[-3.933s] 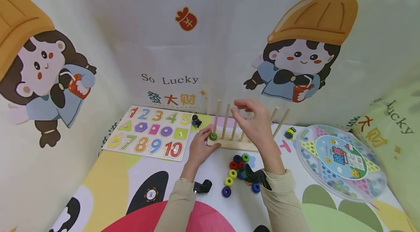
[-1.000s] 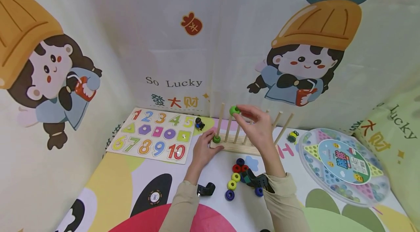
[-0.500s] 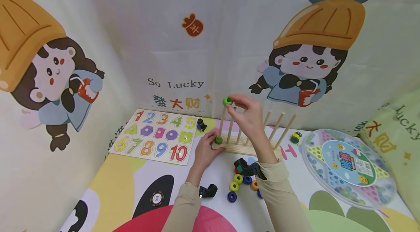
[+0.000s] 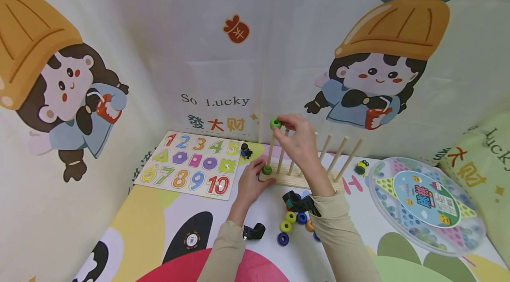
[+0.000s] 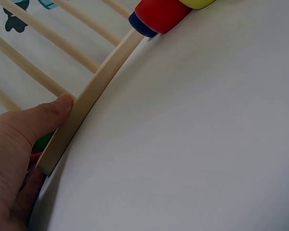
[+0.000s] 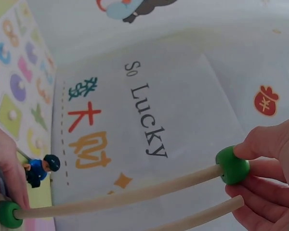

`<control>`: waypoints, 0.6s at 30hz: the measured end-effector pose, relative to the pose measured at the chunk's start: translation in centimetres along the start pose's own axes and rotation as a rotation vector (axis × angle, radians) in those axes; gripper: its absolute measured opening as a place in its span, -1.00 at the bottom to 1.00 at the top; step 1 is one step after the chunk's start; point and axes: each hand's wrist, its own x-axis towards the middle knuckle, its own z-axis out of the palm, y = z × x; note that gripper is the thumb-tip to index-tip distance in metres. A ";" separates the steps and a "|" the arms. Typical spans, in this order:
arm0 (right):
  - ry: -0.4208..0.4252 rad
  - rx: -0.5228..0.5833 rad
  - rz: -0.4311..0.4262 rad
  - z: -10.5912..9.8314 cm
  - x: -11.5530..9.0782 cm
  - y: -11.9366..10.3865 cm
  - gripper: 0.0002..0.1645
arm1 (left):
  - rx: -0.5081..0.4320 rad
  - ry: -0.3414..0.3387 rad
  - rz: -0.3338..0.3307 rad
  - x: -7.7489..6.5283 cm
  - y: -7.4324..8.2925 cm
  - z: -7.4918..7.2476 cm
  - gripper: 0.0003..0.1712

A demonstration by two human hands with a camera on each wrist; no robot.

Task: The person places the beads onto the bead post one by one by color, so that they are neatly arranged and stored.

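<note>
My right hand (image 4: 299, 142) pinches a green bead (image 6: 232, 165) between thumb and fingers. The bead sits at the very top of the leftmost wooden peg (image 6: 120, 196), and the peg's tip is hidden by it. Down at the foot of that same peg is another green bead (image 4: 267, 170). My left hand (image 4: 252, 182) grips the left end of the wooden base (image 4: 295, 180), thumb along its front edge in the left wrist view. More pegs stand in a row to the right, partly behind my right hand, with no beads visible on them.
Several loose beads lie before the base, among them a yellow bead (image 4: 285, 226) and a blue bead (image 4: 283, 239). A number puzzle board (image 4: 187, 164) lies left, a toy figure (image 4: 246, 151) beside it. A round marble game box (image 4: 428, 206) and a yellow-green toy (image 4: 361, 167) are right.
A green bead once on the table is now in my right hand. Within the last second it moved left onto the top of the leftmost peg. My left hand keeps its grip.
</note>
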 end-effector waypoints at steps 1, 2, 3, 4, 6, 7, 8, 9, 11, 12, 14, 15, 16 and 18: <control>-0.005 -0.007 0.003 0.0 0.0 0.0 -0.71 | -0.002 -0.002 -0.002 0.0 0.0 0.0 -0.24; -0.007 -0.010 0.002 -0.1 -0.1 -0.1 -0.70 | -0.001 -0.004 -0.004 0.0 0.0 0.0 -0.24; -0.005 -0.011 -0.002 -0.1 -0.1 -0.1 -0.69 | -0.003 -0.006 -0.007 0.0 0.1 0.0 -0.24; 0.002 -0.004 -0.013 -0.2 -0.2 0.0 -0.68 | -0.007 -0.004 -0.003 0.0 0.1 0.0 -0.24; 0.026 0.015 -0.052 -0.5 -0.5 0.0 -0.69 | -0.012 -0.006 -0.002 0.0 0.1 0.0 -0.25; 0.043 0.030 -0.079 -0.6 -0.7 0.1 -0.69 | -0.014 -0.005 -0.003 0.0 0.1 0.0 -0.25; 0.060 0.043 -0.104 -0.8 -1.0 0.2 -0.70 | -0.017 -0.003 -0.002 0.1 0.1 0.0 -0.25; 0.075 0.051 -0.128 -1.1 -1.3 0.4 -0.70 | -0.017 0.001 0.005 0.1 0.0 0.0 -0.25; 0.096 0.073 -0.164 -1.6 -2.1 0.9 -0.71 | -0.007 0.004 0.012 0.2 0.0 0.1 -0.24; 0.100 0.072 -0.163 -1.8 -2.7 1.2 -0.72 | 0.000 0.005 0.018 0.2 -0.1 0.1 -0.23; 0.099 0.075 -0.136 -2.3 -3.8 2.1 -0.72 | 0.014 0.005 0.027 0.2 -0.1 0.1 -0.23; 0.095 0.072 -0.112 -2.5 -4.4 2.7 -0.73 | 0.017 0.007 0.034 0.2 -0.1 0.1 -0.23; 0.088 0.076 -0.078 -2.6 -5.0 3.5 -0.74 | 0.018 0.009 0.034 0.2 -0.1 0.1 -0.23; 0.075 0.077 0.005 -2.8 -6.4 4.9 -0.76 | 0.015 0.013 0.035 0.1 -0.1 0.1 -0.24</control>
